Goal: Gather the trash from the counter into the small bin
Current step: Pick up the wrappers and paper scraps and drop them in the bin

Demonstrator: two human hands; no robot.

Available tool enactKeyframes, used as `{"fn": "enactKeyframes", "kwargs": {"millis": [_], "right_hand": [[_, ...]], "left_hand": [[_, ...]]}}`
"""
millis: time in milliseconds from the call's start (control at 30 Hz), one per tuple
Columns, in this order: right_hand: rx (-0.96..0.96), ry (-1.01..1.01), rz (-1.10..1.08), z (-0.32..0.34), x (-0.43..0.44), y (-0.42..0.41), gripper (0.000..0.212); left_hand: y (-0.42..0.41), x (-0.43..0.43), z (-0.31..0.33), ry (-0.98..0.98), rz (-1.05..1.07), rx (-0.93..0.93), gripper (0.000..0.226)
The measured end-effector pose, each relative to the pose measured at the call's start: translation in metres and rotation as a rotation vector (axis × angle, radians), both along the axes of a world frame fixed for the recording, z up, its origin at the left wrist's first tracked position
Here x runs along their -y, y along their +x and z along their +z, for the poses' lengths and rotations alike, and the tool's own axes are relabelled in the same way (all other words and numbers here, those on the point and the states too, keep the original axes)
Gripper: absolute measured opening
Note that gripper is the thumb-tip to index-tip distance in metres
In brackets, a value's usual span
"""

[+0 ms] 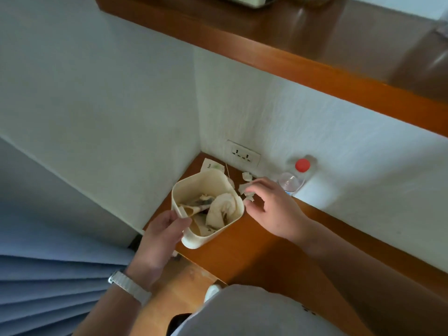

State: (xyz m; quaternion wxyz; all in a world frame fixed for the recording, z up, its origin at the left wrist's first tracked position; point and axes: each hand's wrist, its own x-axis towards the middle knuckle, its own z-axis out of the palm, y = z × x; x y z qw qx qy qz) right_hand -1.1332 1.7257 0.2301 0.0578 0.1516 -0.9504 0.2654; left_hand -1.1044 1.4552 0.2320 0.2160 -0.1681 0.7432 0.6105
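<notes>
The small cream bin (213, 180) stands tilted on the wooden counter (261, 243) near the corner, holding crumpled tissue and scraps. My left hand (162, 235) grips its near rim. Just right of the bin, my right hand (271, 204) pinches torn white paper scraps (243, 189) with its fingertips. A further scrap (247, 176) lies on the counter behind them. A white paper packet (212, 165) lies behind the bin against the wall.
A clear plastic bottle with a red cap (297, 174) stands against the wall right of my right hand. A wall socket (243, 153) sits just above the counter in the corner. A wooden shelf (315, 69) runs overhead. Blue curtain folds (48, 275) hang at the lower left.
</notes>
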Motion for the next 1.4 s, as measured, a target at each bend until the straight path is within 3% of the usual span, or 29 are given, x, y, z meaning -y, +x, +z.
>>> {"fn": "enactKeyframes", "kwargs": {"millis": [67, 233, 400, 533, 667, 900, 1133, 1400], "right_hand": [[0.059, 0.041, -0.03, -0.012, -0.006, -0.005, 0.028], [0.341, 0.259, -0.058, -0.063, -0.013, -0.018, 0.041], [0.423, 0.421, -0.01, -0.098, -0.007, -0.034, 0.054], [0.419, 0.394, 0.034, -0.115, 0.006, -0.049, 0.061], [0.426, 0.373, 0.01, -0.13, 0.022, -0.069, 0.05], [0.458, 0.264, -0.077, -0.145, 0.032, -0.083, 0.031], [0.504, 0.19, -0.159, -0.136, 0.028, -0.073, 0.029], [0.527, 0.263, -0.226, -0.111, 0.009, -0.05, 0.032]], "left_hand": [[0.004, 0.004, -0.003, -0.014, 0.043, 0.002, 0.054], [0.016, 0.018, -0.009, -0.063, 0.14, 0.04, 0.023], [0.031, 0.025, -0.008, 0.005, 0.252, 0.004, 0.02], [0.041, 0.024, -0.01, 0.038, 0.316, 0.003, 0.041], [0.047, 0.025, -0.014, 0.06, 0.343, -0.023, 0.068], [0.054, 0.023, -0.014, 0.023, 0.35, -0.023, 0.058], [0.057, 0.026, -0.015, -0.011, 0.365, -0.049, 0.062], [0.046, 0.024, -0.017, 0.058, 0.254, -0.066, 0.057]]}}
